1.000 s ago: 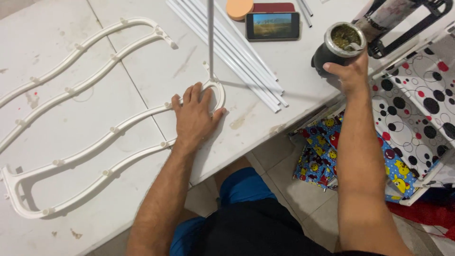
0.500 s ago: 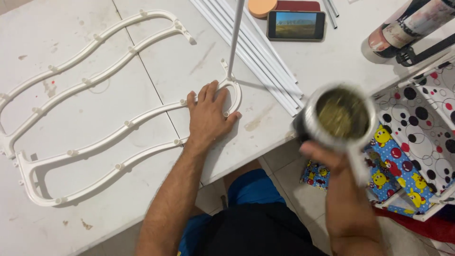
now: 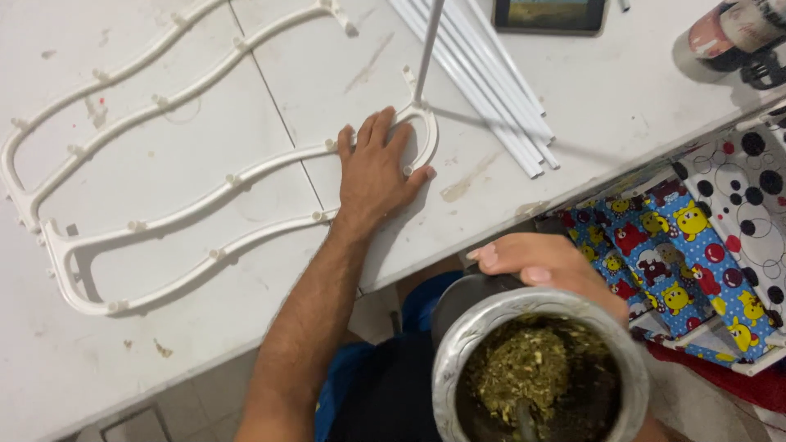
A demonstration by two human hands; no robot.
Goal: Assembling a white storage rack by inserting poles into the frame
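White plastic frame (image 3: 205,176) lies on the table (image 3: 573,123), pinned flat under the open left hand (image 3: 377,176) to steady its upright rod (image 3: 427,49). Right hand (image 3: 548,266) grips a metal-rimmed cup (image 3: 536,372) of herbs, raised near the camera.

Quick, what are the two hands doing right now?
Left hand: open, pressed flat on the white wavy plastic frame on the table.
Right hand: closed around a metal-rimmed cup of green herb.
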